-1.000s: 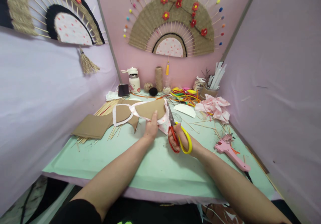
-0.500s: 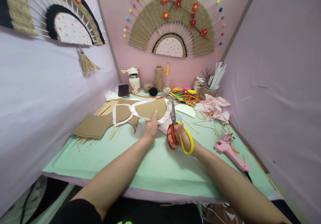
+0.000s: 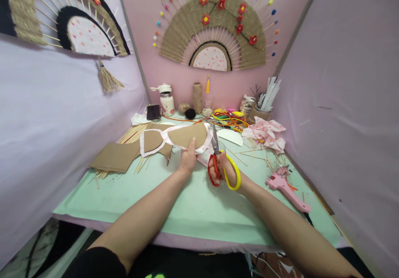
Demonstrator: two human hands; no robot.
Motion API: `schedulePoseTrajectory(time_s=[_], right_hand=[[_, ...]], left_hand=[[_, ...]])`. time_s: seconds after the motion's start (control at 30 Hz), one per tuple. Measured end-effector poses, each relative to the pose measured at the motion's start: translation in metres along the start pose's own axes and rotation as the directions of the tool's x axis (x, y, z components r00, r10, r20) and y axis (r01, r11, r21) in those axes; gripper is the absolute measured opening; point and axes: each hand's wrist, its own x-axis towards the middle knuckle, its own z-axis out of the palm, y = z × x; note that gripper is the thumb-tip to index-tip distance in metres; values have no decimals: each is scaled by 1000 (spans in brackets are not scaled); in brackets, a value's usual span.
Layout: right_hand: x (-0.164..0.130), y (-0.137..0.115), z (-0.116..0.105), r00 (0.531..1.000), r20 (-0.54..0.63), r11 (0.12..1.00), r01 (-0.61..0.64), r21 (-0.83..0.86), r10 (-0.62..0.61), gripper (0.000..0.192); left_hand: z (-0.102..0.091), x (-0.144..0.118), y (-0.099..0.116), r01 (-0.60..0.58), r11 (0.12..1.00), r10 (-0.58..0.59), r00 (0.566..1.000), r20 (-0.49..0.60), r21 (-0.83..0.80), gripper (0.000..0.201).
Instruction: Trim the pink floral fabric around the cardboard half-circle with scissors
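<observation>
My left hand (image 3: 188, 158) grips the lower edge of a half-round cardboard piece (image 3: 188, 136), thumb on top. Around the cardboard shows a border of white-and-pink spotted fabric (image 3: 204, 149), part of it hanging below. Scissors (image 3: 215, 143) with one red and one yellow handle are in my right hand (image 3: 225, 168), fingers through the loops. Their blades point up and away at the right edge of the fabric; whether they touch it I cannot tell. Left of the half-round lies a smaller cardboard piece (image 3: 152, 140) with a white border.
A pink glue gun (image 3: 288, 190) lies on the right of the green table (image 3: 134, 211). Crumpled pink fabric (image 3: 264, 132), thin sticks (image 3: 246, 153) and a white half disc (image 3: 230, 136) are behind my right hand. Brown cardboard (image 3: 114, 156) rests on sticks at left. A flask (image 3: 167, 103) and twine spool (image 3: 197, 97) stand behind.
The scissors' handles have drawn very slightly closer together in my right hand. My left hand and the cardboard look the same.
</observation>
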Motion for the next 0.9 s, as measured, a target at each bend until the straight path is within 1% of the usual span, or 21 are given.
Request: schedulePoseTrajectory(time_s=[0.2, 0.37, 0.6, 0.77, 0.9], right_hand=[[-1, -6, 2, 1000, 19, 1000, -4, -8, 4, 69], [-2, -8, 3, 1000, -6, 999, -29, -14, 29, 67], [-4, -11, 4, 999, -35, 999, -39, -15, 38, 64], [-4, -12, 4, 998, -44, 998, -55, -29, 54, 63], [-5, -13, 5, 997, -48, 998, -58, -24, 56, 62]], left_hand=[[-2, 3, -5, -8, 1000, 8, 1000, 11, -21, 32], [-2, 4, -6, -5, 1000, 5, 1000, -3, -9, 34], [-1, 3, -5, 9, 1000, -8, 1000, 14, -26, 34], [-2, 3, -4, 6, 1000, -6, 1000, -4, -2, 33], [-2, 3, -4, 18, 1000, -18, 1000, 5, 2, 33]])
